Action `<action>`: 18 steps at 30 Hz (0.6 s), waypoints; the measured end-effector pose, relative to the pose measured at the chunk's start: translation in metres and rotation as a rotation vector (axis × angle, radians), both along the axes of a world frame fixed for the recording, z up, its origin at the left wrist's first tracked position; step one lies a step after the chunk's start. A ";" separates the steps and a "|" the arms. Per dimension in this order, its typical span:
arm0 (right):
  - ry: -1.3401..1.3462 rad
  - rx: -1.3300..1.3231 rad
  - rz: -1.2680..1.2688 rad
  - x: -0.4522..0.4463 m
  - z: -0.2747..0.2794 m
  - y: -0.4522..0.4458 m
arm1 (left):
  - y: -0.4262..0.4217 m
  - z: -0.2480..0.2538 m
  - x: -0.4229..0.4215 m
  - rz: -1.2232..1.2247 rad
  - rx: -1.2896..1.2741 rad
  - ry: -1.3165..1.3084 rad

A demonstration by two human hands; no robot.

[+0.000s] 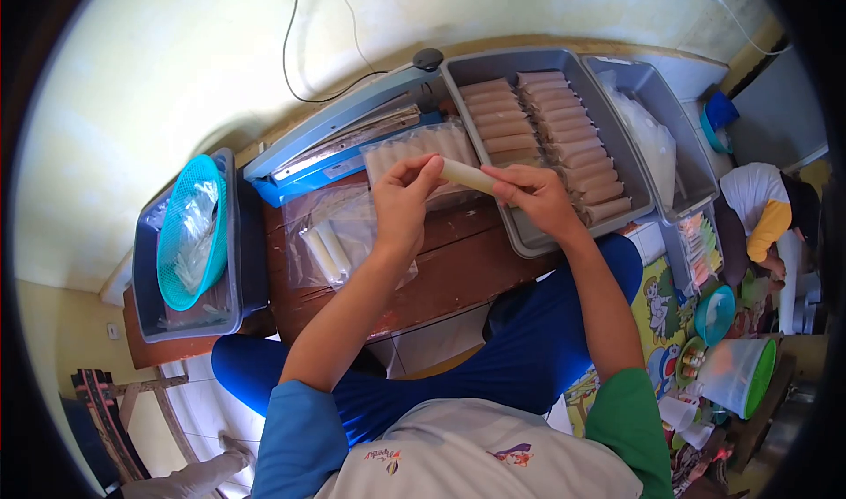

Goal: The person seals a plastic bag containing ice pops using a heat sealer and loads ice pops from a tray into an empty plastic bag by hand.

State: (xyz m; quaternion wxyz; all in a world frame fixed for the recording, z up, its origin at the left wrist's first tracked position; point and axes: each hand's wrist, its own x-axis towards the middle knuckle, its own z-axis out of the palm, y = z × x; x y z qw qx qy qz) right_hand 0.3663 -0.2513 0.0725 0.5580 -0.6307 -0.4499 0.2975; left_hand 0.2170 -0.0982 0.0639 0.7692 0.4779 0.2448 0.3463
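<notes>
Between my two hands is a pale, cream-coloured ice pop (pixel 467 175) in a clear plastic sleeve, held nearly level. My left hand (pixel 405 197) pinches its left end between thumb and fingers. At the other end, my right hand (pixel 539 201) grips it the same way, above the edge of a grey tray (pixel 520 236). Two rows of brownish ice pops (pixel 573 137) lie in that tray. Behind my left hand is a clear bag packed with similar ice pops (pixel 421 146). Near my left forearm, whitish ice pops (pixel 328 250) rest in an open plastic bag.
A blue heat sealer (pixel 291 177) stands along the wall on the brown wooden table (pixel 441 279). To the left, a teal basket (pixel 169 270) sits on a dark bin (pixel 251 279). At right are a second grey tray (pixel 705 182) and a bending person (pixel 762 208).
</notes>
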 end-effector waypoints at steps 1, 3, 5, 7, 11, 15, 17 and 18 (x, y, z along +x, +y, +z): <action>-0.003 0.001 0.008 -0.004 -0.001 0.002 | 0.002 0.001 -0.007 0.008 0.001 -0.003; 0.245 0.118 -0.060 -0.011 -0.003 0.005 | 0.005 0.004 -0.021 0.041 -0.058 -0.029; 0.315 0.160 -0.111 -0.016 -0.015 0.009 | 0.008 0.002 -0.034 0.047 -0.097 -0.051; 0.387 0.202 -0.160 -0.020 -0.025 0.014 | 0.011 -0.001 -0.046 0.055 -0.133 -0.072; 0.654 0.257 -0.189 -0.034 -0.019 0.020 | 0.010 -0.009 -0.061 0.158 -0.240 -0.163; 0.809 0.177 -0.026 -0.072 -0.013 0.033 | -0.003 -0.016 -0.066 0.224 -0.283 -0.236; 0.787 0.116 0.008 -0.096 -0.018 0.041 | -0.011 -0.020 -0.067 0.230 -0.273 -0.243; 0.762 0.059 0.034 -0.106 -0.021 0.044 | -0.014 -0.023 -0.069 0.229 -0.264 -0.251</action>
